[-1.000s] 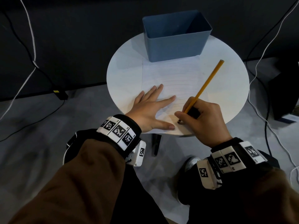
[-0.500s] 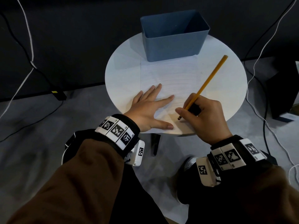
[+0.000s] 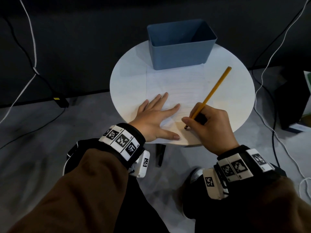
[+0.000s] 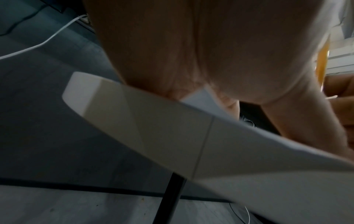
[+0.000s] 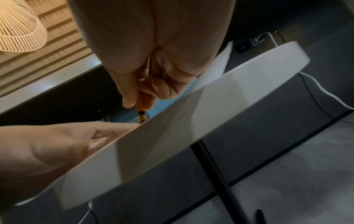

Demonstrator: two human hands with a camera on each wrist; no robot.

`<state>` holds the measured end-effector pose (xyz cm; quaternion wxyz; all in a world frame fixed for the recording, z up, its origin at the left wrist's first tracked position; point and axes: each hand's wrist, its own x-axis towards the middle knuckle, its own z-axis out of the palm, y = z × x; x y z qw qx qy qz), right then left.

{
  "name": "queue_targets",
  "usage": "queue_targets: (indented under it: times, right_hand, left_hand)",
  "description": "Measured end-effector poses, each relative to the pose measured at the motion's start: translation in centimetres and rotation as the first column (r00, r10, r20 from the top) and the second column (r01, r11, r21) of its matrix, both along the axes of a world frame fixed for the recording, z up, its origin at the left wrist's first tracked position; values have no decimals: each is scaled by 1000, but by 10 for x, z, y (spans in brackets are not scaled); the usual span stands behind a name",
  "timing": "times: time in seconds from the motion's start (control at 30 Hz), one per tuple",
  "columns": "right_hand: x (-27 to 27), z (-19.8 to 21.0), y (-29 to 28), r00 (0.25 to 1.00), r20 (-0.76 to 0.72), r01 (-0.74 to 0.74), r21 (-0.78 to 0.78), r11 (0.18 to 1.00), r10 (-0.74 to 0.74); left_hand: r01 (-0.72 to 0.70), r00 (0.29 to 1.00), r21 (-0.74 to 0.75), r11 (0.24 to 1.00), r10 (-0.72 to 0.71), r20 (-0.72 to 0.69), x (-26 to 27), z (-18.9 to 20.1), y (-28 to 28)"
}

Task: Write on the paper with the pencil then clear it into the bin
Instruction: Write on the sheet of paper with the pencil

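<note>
Pressing flat with fingers spread, the left hand (image 3: 154,117) pins the white lined paper sheet (image 3: 176,88). Right of its thumb, the right hand (image 3: 208,126) pinches the yellow wooden pencil (image 3: 212,91), tip on paper. Beyond the fingertips stands the blue rectangular plastic bin (image 3: 180,52).

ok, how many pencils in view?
1. The pencil is gripped in the right hand, tip down on the paper near the table's front edge. The bin looks empty, though its floor is partly hidden.
</note>
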<state>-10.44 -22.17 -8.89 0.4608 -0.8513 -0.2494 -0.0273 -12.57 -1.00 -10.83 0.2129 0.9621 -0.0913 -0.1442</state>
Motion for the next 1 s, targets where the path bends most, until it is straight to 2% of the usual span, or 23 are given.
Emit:
queue_targets:
  times: [0.13,0.37,0.57,0.8,1.0]
  right_hand:
    - [-1,-6,10,1000,-1,-30,-38,999,30]
    - [5,-1,-9,999,12,43,-23,999,-43]
    - [1,-4,6,999,17,-48,-48,998,49]
    - [6,0,-11,998,52,38,-50,998,-35]
    - [-3,-11,18,997,61,-47,-44,998,50]
  left_hand:
    - [-1,1000,5,1000,2,-1,1,-2,0]
    - [-3,1000,-1,1000,3,-2,0,0,0]
    - [-1,1000,14,1000,0,3,1,0,0]
    - [-6,1000,0,1000,6,6,0,0,0]
    - [-1,1000,-1,1000,1,8,0,-1,0]
